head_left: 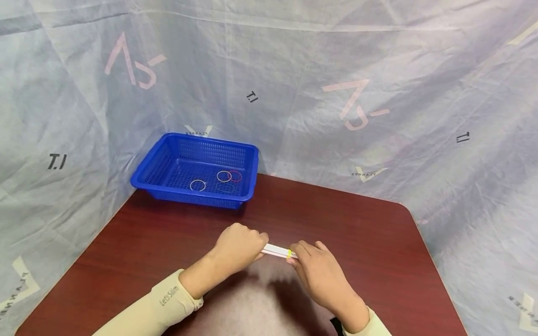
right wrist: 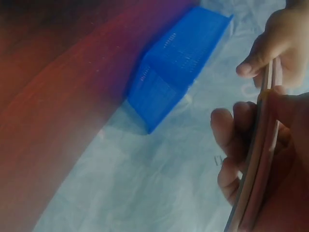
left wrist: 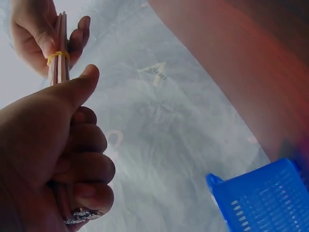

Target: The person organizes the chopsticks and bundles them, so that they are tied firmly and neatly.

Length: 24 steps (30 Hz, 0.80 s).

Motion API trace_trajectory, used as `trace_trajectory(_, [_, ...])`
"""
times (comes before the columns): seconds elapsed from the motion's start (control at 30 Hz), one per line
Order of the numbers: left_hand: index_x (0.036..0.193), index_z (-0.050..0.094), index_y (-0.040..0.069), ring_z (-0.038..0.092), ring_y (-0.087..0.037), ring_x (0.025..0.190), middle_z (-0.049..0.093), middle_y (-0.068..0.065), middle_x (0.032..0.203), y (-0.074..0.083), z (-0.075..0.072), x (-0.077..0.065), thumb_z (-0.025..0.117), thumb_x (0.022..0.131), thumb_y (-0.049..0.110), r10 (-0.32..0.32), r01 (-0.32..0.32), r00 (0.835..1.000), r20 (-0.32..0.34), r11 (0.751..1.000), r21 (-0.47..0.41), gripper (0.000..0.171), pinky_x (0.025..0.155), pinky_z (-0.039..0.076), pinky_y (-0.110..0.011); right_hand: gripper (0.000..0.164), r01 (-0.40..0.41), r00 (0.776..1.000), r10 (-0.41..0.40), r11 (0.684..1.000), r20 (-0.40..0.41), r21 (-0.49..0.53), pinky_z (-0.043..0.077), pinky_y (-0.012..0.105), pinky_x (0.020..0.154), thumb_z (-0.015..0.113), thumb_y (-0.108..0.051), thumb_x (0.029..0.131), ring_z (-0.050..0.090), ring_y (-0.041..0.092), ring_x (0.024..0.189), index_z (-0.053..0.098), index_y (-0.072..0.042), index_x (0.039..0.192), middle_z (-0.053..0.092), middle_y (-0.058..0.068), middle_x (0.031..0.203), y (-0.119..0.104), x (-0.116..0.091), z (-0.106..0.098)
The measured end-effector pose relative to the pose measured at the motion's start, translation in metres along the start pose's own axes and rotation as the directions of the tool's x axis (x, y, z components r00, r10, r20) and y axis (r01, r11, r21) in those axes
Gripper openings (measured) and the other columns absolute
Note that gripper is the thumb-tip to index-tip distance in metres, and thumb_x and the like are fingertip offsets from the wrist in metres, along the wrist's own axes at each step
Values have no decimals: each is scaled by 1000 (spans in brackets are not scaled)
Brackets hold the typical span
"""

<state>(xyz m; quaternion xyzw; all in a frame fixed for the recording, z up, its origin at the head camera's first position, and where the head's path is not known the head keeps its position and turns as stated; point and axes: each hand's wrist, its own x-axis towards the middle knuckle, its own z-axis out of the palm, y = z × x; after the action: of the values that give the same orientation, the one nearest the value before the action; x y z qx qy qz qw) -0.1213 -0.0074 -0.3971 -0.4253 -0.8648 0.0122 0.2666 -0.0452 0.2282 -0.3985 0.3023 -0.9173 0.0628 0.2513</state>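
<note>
A bundle of long, slim, pale sticks [head_left: 276,250] spans the space between my two hands, above the table. Their exact kind is not clear. My left hand [head_left: 241,245] grips one end, its fingers curled round it in the left wrist view. A yellow rubber band [head_left: 289,253] circles the bundle close to my right hand [head_left: 321,273]. Thumb and fingers of that hand pinch the sticks at the band, and in the right wrist view the sticks [right wrist: 256,166] run on along the palm. Both ends are partly hidden by the hands.
A blue perforated basket [head_left: 195,198] stands at the table's back left. Several thin rings, one a white ring [head_left: 198,185] and one a red ring [head_left: 235,176], lie in it. Behind the reddish-brown table [head_left: 336,210] hangs a grey printed sheet [head_left: 294,93].
</note>
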Motion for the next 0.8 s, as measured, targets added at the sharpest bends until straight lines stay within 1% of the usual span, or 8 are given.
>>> trace_trajectory(0.07, [67,60,21,58,-13,43,62,7,55,1,-1,2,82,79,37,0,0,1000,-9,1000,7,30,42,45,-33,27,-8,1000,8,1000,-4,8,33,25,72,54,-37,107,42,4,66,63,-11,106,53,-9,80,-1,2,0])
trace_trajectory(0.17, [67,60,21,57,-13,42,62,7,54,2,-2,4,81,81,36,-10,10,1000,-9,1000,11,30,41,44,-32,40,-8,1000,8,1000,-7,20,30,24,72,40,-44,112,39,3,64,61,-11,104,49,-9,78,-2,5,0])
trace_trajectory(0.23, [66,59,21,56,-13,42,62,7,54,3,-3,3,81,81,36,-20,20,1000,-1,1000,15,30,40,44,-32,48,-5,1000,5,1000,-5,23,30,23,73,32,-48,112,38,1,64,61,-11,103,48,-10,77,-2,7,1])
trace_trajectory(0.3, [66,59,21,56,-13,41,61,7,53,3,-3,4,80,81,35,-22,22,1000,0,1000,14,30,40,44,-32,52,-4,1000,4,1000,-4,23,31,24,73,28,-50,111,37,1,63,61,-11,101,47,-10,76,-2,8,2])
trace_trajectory(0.4, [66,59,21,56,-13,41,61,7,53,3,-3,5,80,81,35,-18,18,1000,-12,1000,11,30,40,44,-32,55,-6,1000,6,1000,-16,-3,33,25,73,26,-51,111,39,3,62,61,-10,99,47,-9,74,-3,9,2])
trace_trajectory(0.57, [66,58,21,55,-13,41,61,7,53,3,-3,6,82,79,34,-23,23,1000,-19,1000,10,31,40,44,-31,56,0,999,-5,994,-43,-113,35,29,73,22,-47,113,48,9,62,59,-9,96,48,-5,74,-8,13,3])
trace_trajectory(0.63, [65,57,21,54,-12,40,60,8,53,3,-3,6,82,79,33,-29,29,999,-16,1000,11,31,40,44,-31,54,4,998,-13,990,-60,-142,35,29,73,22,-45,114,50,12,62,57,-9,94,48,-4,74,-10,15,5])
trace_trajectory(0.8, [65,56,21,54,-12,40,59,8,52,4,-3,6,82,79,34,-44,44,999,-9,999,10,33,39,44,-31,50,25,992,-45,984,-114,-176,33,29,72,25,-43,114,49,14,60,53,-10,89,41,-3,74,-12,20,8])
